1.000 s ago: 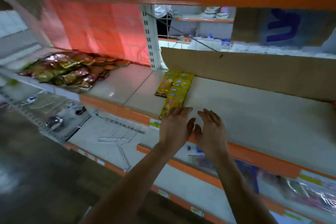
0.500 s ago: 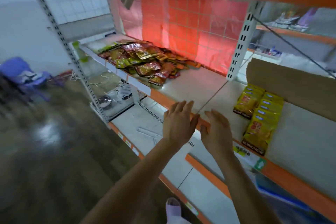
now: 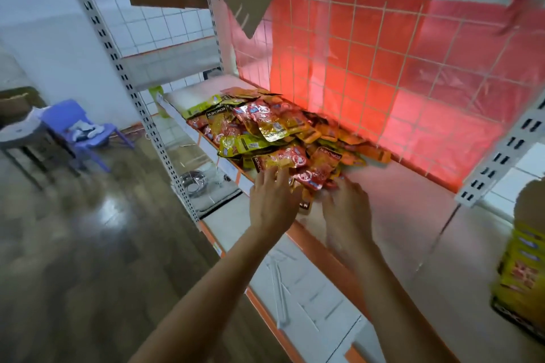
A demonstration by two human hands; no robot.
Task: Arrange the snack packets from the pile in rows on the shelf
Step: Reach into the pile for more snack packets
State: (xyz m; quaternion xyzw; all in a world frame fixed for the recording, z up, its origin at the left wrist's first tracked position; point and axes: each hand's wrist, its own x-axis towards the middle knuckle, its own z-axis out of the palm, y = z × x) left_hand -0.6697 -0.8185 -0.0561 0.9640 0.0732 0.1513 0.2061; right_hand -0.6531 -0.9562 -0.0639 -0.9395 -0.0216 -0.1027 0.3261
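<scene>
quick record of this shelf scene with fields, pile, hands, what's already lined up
pile: snack packets heaped loose on the shelf, against the red backing
hands: left hand fingers straight on the pile's near edge; right hand blurred beside it, grip unclear
arranged: yellow packets in a row at the shelf's far right
floor: blue chair at left

Loose pile of red, yellow snack packets [image 3: 265, 132], shelf [image 3: 413, 209] left end

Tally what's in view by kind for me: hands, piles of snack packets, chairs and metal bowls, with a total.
Hands: 2, the left hand and the right hand
Pile of snack packets: 1
Blue chair: 1
Metal bowl: 1
Total: 5
The single packets in the pile overlap too much to count.
</scene>
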